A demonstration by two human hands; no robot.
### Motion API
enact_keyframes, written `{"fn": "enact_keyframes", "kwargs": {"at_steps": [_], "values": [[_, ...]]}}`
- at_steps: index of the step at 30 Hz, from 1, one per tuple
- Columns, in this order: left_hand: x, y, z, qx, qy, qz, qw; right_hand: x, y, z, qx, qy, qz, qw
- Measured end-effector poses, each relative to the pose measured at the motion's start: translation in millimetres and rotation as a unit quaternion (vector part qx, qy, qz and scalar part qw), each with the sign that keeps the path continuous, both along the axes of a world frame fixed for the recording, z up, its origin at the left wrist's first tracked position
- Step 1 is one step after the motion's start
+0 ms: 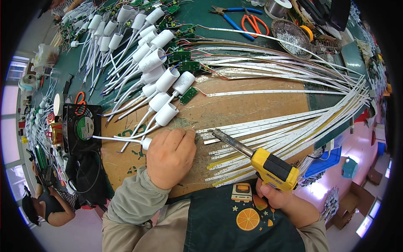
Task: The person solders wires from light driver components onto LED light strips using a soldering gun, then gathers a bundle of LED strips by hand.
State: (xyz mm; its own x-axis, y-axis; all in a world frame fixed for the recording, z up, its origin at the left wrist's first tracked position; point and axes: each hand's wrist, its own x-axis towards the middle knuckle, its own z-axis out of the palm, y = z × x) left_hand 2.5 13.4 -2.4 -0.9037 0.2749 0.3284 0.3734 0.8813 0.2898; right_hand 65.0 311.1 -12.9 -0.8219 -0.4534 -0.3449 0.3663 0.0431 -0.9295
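My left hand (171, 157) is closed over the brown board, with a white lamp holder (146, 143) partly showing at its edge. A thin bit of wire shows at its fingertips; what else lies under the fingers is hidden. In my right hand (275, 194) is a yellow and black soldering gun (273, 168). Its dark tip rests at the end of the uppermost LED strip (239, 125) of a fanned row, just right of my left fingers. Above my left hand lie white lamp holders (166, 114) with cables, and a small green circuit board (187, 95) wired to another strip.
Pliers (237, 23), red-handled scissors (254, 26), a bowl of small bits (291, 38) and a solder spool (278, 7) lie at the back. A black fan (82, 128) stands left on the table. A person (54, 206) sits at the far left.
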Motion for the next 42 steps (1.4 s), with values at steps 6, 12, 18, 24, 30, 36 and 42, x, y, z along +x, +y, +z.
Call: {"fn": "enact_keyframes", "kwargs": {"at_steps": [6, 12, 18, 24, 30, 36, 42], "values": [[0, 0, 1, 0.004, 0.000, 0.001, 1.000, 0, -3, -1, 0.016, 0.049, -0.008, 0.999], [0, 1, 2, 0.004, -0.009, 0.007, 1.000, -3, -3, -1, 0.009, 0.060, -0.003, 0.998], [1, 1, 4, 0.029, -0.025, 0.026, 0.999, -2, -2, -2, 0.016, 0.057, 0.002, 0.998], [-2, 1, 8, 0.075, -0.064, 0.045, 0.994, -2, -2, -1, 0.019, 0.058, 0.002, 0.998], [-9, -3, 12, 0.134, -0.128, 0.027, 0.982, 0, -1, -4, 0.020, 0.057, 0.000, 0.998], [-10, -1, 11, 0.146, -0.138, 0.025, 0.979, 1, -1, -5, 0.017, 0.053, -0.004, 0.998], [-11, 1, 11, 0.139, -0.138, 0.031, 0.980, -1, -4, -2, 0.020, 0.067, -0.004, 0.998]]}}
